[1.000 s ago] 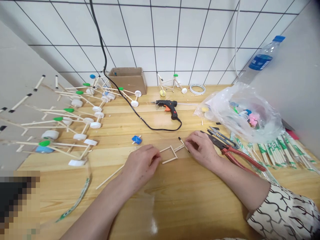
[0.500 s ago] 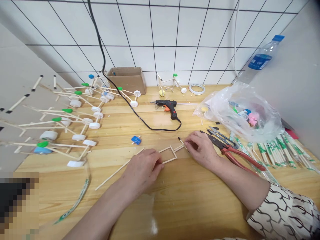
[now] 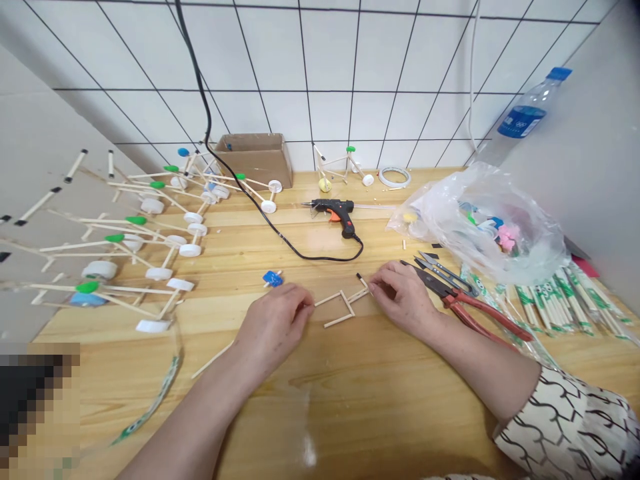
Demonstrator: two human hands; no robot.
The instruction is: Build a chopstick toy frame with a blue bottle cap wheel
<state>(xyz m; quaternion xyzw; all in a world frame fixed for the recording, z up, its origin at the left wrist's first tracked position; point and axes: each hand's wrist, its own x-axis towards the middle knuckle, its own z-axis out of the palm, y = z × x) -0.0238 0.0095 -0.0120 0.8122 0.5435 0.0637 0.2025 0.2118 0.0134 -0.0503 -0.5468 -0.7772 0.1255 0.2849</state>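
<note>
A small frame of wooden sticks (image 3: pixel 349 304) lies on the wooden table between my hands, open on its left side. My right hand (image 3: pixel 404 297) pinches the frame's right end, beside a short stick with a black tip (image 3: pixel 361 279). At the left end of the frame's upper stick, my left hand (image 3: pixel 275 327) has thumb and fingers pinched together on it. A long loose stick (image 3: pixel 213 360) is partly covered by my left wrist. Just beyond the left hand sits a small blue piece on a short stick (image 3: pixel 273 279).
Several stick-built models with white wheels (image 3: pixel 159 273) crowd the left side. Behind are a glue gun (image 3: pixel 341 212), its black cord and a cardboard box (image 3: pixel 255 157). At right lie red-handled pliers (image 3: pixel 480 312), snips (image 3: pixel 447 270), a plastic bag (image 3: pixel 450 220) and wrapped sticks (image 3: pixel 555 307).
My left hand has shifted left and slightly away from me along the frame, uncovering its lower stick's end and covering more of the loose stick. The right hand stays put.
</note>
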